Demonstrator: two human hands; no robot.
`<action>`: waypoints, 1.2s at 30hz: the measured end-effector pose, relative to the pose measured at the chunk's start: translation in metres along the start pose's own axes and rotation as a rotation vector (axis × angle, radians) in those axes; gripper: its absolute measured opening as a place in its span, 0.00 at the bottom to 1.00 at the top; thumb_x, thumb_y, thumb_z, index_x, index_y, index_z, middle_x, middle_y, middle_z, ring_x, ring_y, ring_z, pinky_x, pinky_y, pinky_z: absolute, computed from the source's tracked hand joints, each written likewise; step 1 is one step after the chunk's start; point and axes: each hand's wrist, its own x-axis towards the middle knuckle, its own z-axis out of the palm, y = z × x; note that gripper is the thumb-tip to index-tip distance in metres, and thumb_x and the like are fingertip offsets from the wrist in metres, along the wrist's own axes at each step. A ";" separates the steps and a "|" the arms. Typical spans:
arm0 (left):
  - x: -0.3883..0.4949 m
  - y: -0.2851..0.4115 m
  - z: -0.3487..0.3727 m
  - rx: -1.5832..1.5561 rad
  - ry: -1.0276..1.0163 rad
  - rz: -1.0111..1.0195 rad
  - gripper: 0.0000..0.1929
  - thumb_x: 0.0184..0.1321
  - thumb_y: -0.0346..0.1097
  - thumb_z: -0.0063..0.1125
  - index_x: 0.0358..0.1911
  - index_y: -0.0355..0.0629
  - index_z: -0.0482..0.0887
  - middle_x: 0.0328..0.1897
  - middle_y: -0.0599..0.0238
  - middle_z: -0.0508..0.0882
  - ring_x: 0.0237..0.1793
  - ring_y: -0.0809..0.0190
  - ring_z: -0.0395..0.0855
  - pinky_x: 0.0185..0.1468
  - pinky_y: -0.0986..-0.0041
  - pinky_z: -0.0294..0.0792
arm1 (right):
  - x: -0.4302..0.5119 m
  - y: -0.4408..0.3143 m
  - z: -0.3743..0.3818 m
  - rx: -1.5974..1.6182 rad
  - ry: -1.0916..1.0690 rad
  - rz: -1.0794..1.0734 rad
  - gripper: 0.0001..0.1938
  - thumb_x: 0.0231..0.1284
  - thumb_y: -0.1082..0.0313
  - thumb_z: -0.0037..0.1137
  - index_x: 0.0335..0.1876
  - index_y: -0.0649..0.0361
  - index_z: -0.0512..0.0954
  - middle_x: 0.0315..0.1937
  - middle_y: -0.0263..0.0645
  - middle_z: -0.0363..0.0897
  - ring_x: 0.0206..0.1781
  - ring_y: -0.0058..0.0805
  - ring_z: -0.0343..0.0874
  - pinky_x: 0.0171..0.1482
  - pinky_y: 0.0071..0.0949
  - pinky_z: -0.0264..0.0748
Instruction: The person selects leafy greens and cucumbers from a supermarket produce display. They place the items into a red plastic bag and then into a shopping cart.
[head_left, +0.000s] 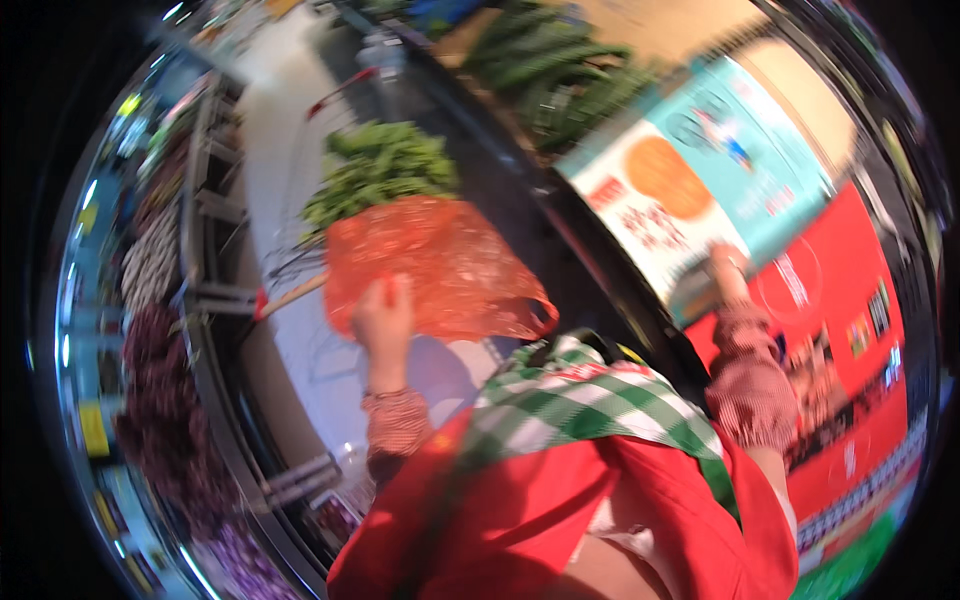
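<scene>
My left hand (385, 322) grips the near side of an orange-red plastic bag (442, 262). Leafy green vegetables (386, 169) stick out past the bag's far end. On the right, my right hand (727, 270) reaches to the near edge of a white and teal printed box (675, 202), its fingers partly blurred. Whether that hand holds the box or only touches it, I cannot tell.
Long dark green vegetables (555, 75) lie beyond the box. A red printed box (825, 330) stands at the right. Shelving on the left bears dark purple leafy produce (161, 390). A wire shopping cart with a red handle (341, 94) is partly visible ahead, behind the greens.
</scene>
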 end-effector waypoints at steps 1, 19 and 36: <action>-0.001 -0.005 0.001 -0.076 -0.039 -0.039 0.16 0.63 0.47 0.64 0.29 0.39 0.83 0.23 0.48 0.82 0.26 0.42 0.82 0.30 0.56 0.70 | 0.003 0.000 0.001 0.007 -0.051 0.013 0.15 0.61 0.62 0.56 0.52 0.52 0.84 0.56 0.46 0.84 0.60 0.43 0.82 0.60 0.41 0.79; -0.019 -0.033 0.019 -0.638 -0.342 -0.056 0.10 0.68 0.36 0.59 0.40 0.39 0.89 0.36 0.55 0.89 0.35 0.48 0.85 0.42 0.65 0.75 | -0.146 0.151 0.123 0.303 -0.013 0.460 0.57 0.34 0.31 0.76 0.75 0.40 0.60 0.67 0.64 0.64 0.70 0.67 0.63 0.66 0.54 0.69; 0.095 -0.122 0.168 0.086 0.051 0.388 0.23 0.69 0.49 0.50 0.63 0.49 0.82 0.32 0.64 0.83 0.36 0.54 0.79 0.43 0.58 0.67 | -0.180 0.057 -0.059 0.511 1.310 0.527 0.26 0.48 0.65 0.71 0.56 0.56 0.77 0.50 0.47 0.75 0.53 0.46 0.77 0.57 0.40 0.76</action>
